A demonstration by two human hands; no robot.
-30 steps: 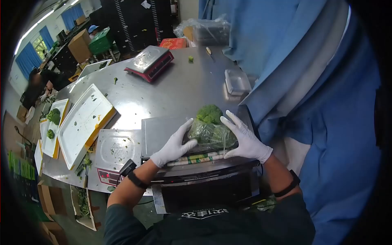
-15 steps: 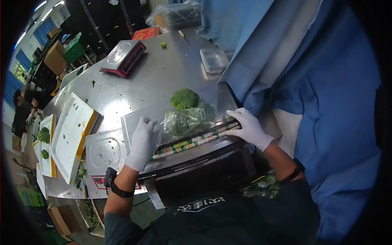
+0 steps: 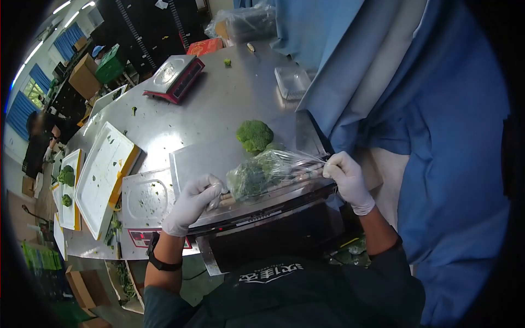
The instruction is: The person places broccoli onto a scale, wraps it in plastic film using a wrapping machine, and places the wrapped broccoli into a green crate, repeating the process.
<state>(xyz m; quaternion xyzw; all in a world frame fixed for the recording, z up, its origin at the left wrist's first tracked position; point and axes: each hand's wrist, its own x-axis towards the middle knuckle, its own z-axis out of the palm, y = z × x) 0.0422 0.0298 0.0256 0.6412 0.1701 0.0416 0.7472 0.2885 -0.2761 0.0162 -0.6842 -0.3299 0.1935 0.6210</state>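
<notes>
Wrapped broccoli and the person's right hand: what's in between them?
Clear plastic film, stretched from the wrapped broccoli to the right hand, which pinches its end. The head view shows it.

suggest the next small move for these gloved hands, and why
Probably draw the clear plastic film leftward over the green broccoli head beneath it: the white-gloved right hand pinches its stretched, gathered end.
</notes>
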